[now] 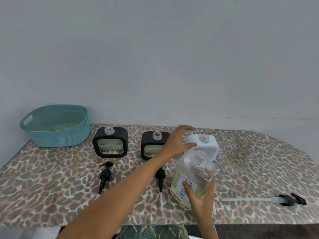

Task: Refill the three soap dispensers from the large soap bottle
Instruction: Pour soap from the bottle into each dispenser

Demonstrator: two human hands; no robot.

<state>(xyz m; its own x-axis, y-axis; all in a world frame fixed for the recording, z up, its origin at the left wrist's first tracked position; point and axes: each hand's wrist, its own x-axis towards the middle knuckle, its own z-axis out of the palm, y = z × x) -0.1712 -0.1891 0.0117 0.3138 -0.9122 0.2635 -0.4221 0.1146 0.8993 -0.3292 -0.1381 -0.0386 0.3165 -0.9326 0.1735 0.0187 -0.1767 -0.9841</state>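
Two black dispensers [110, 144], one white dispenser [211, 144], one soap bottle [195, 173]

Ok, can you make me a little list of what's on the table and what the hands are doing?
left hand: holds the white dispenser
right hand: grips the large soap bottle, tilted, no cap
left black dispenser: upright, neck open
middle black dispenser: upright, neck open
left pump: lying on the table
right pump: lying far right
basket: teal, back left

Open table [259, 152] right of white dispenser [203, 144].
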